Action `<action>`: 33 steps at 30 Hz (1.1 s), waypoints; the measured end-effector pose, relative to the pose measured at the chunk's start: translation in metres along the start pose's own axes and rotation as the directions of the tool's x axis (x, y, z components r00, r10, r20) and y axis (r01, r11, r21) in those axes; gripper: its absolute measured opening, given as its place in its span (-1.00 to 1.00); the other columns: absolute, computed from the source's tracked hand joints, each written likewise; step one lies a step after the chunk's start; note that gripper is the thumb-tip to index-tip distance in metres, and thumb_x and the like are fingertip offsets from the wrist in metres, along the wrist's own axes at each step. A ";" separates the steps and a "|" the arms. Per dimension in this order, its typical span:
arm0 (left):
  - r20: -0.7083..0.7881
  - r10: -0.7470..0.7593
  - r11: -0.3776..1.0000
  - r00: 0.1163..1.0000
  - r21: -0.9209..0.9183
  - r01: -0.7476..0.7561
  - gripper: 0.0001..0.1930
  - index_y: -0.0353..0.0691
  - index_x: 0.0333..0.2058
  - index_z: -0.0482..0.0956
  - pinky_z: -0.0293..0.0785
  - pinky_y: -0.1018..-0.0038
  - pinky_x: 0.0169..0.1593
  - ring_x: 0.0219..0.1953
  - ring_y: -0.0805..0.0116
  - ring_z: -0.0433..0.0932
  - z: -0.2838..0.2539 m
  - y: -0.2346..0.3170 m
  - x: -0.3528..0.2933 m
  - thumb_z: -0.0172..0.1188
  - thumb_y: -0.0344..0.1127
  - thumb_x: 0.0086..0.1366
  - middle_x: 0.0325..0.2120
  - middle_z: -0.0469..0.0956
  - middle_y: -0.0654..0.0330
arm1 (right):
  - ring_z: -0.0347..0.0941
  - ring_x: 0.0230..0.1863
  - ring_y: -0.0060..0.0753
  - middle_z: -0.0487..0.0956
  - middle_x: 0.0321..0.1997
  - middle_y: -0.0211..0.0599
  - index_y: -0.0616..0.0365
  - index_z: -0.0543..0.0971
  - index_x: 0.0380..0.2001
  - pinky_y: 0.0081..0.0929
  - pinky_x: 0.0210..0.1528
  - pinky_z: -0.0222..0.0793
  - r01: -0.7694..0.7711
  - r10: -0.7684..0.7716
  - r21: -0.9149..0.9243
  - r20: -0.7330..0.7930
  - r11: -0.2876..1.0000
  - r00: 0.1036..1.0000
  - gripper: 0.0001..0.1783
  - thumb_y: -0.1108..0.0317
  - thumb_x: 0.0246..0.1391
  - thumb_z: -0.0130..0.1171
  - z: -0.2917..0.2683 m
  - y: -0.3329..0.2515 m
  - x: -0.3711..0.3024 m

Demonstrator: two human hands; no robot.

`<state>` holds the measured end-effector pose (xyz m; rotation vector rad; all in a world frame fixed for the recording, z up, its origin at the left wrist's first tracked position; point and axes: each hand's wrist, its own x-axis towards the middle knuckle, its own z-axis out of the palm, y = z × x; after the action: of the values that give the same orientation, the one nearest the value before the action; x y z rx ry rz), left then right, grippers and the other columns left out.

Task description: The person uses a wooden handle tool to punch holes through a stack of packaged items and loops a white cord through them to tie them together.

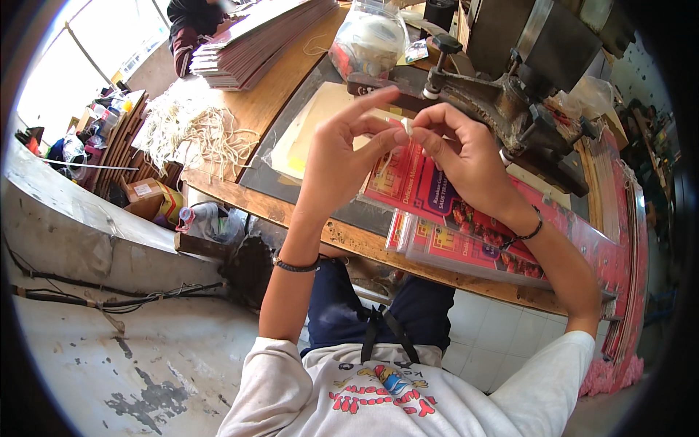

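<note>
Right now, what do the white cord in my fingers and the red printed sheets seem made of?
White cord: matte, likely cotton or synthetic fibre, by its soft bends. Red printed sheets: glossy, perhaps coated card or plastic; pale glare shows.

Pale lettering ran across the red printed sheet (389,182), with more on its dark purple panel (445,191), and similar words marked the red stack (466,255) at the edge of the worktop (349,235). Red letters (in a playful, uneven hand) surrounded a cartoon figure (392,377) on the pale shirt (313,397); the cardboard box's (149,205) white label (143,189) was too small to read.
</note>
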<state>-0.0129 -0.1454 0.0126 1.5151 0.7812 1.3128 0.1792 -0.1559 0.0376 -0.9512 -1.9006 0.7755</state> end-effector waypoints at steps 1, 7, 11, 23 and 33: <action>0.008 0.012 1.000 1.000 0.026 -0.013 -0.86 -0.38 -0.27 0.65 0.51 0.59 -0.19 -0.33 0.59 0.58 -0.001 -0.003 0.000 0.26 -0.41 0.27 -0.33 0.68 0.20 | 0.47 -0.35 -0.65 0.61 -0.35 -0.34 0.28 0.54 -0.18 -0.61 -0.29 0.41 0.009 -0.009 -0.019 0.012 1.000 1.000 -0.75 0.28 0.25 0.15 0.000 0.001 0.000; -0.023 0.028 0.999 0.999 -0.014 -0.029 -0.85 -0.35 -0.27 0.63 0.44 0.62 -0.17 -0.32 0.64 0.53 0.002 -0.006 -0.003 0.28 -0.39 0.24 -0.40 0.63 0.28 | 0.48 -0.38 -0.61 0.61 -0.35 -0.29 0.29 0.54 -0.21 -0.55 -0.29 0.41 -0.005 0.006 -0.028 0.028 1.000 1.000 -0.75 0.27 0.25 0.14 -0.001 -0.002 0.000; -0.054 0.063 0.994 0.997 -0.086 -0.067 -0.86 -0.33 -0.34 0.56 0.37 0.63 -0.18 -0.37 0.68 0.47 0.005 -0.012 0.000 0.28 -0.39 0.21 -0.49 0.57 0.35 | 0.49 -0.40 -0.54 0.61 -0.37 -0.25 0.28 0.53 -0.24 -0.54 -0.33 0.41 0.025 -0.025 -0.061 0.004 0.998 1.000 -0.79 0.32 0.22 0.17 0.004 -0.005 0.000; 0.018 0.001 0.996 1.000 -0.084 0.001 -0.86 -0.31 -0.37 0.55 0.32 0.65 -0.28 -0.41 0.69 0.46 0.005 -0.007 0.006 0.22 -0.35 0.22 -0.50 0.57 0.37 | 0.49 -0.46 -0.53 0.56 -0.31 -0.25 0.29 0.50 -0.30 -0.56 -0.39 0.44 0.206 -0.216 -0.121 -0.080 0.971 0.973 -0.85 0.51 0.07 0.25 0.006 0.002 -0.001; 0.069 -0.049 0.998 0.996 0.029 0.047 -0.87 -0.38 -0.24 0.52 0.44 0.68 -0.28 -0.34 0.64 0.53 0.003 0.003 0.009 0.17 -0.42 0.30 -0.39 0.58 0.28 | 0.59 -0.25 -0.56 0.62 -0.23 -0.25 0.33 0.56 -0.24 -0.56 -0.18 0.51 0.154 -0.152 0.041 -0.061 0.987 0.987 -0.82 0.49 0.10 0.28 0.005 0.003 -0.001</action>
<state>-0.0085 -0.1388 0.0186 1.5465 0.7891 1.2113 0.1764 -0.1560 0.0331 -0.7814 -1.8737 0.6904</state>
